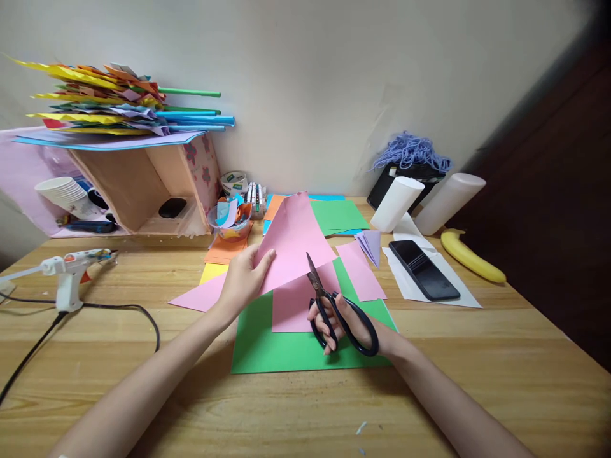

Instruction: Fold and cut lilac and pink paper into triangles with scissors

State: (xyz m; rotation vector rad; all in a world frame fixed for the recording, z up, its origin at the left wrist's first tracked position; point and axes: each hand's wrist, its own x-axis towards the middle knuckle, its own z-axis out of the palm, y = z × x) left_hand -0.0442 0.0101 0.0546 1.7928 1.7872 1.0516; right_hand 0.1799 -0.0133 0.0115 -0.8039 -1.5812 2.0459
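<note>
My left hand [244, 275] grips a large sheet of pink paper [291, 238], thumb on top, holding it raised and bent above the table. In my right hand [346, 321] is a pair of black-handled scissors [321, 287], fingers through the loops. The blades point up and away, close to the pink sheet's lower right edge; whether they touch it I cannot tell. Beneath lie a green sheet [267, 353] and a smaller pink piece [291, 312] on it. Another pink piece [361, 273] rests to the right, beside a folded purple paper [369, 247].
A glue gun [71, 273] with its cord is at left. Behind stand a cardboard box [143, 184] and a bowl of paper scraps [231, 219]. To the right are a phone [424, 270], white rolls [398, 203], a banana [472, 256] and blue yarn [413, 152].
</note>
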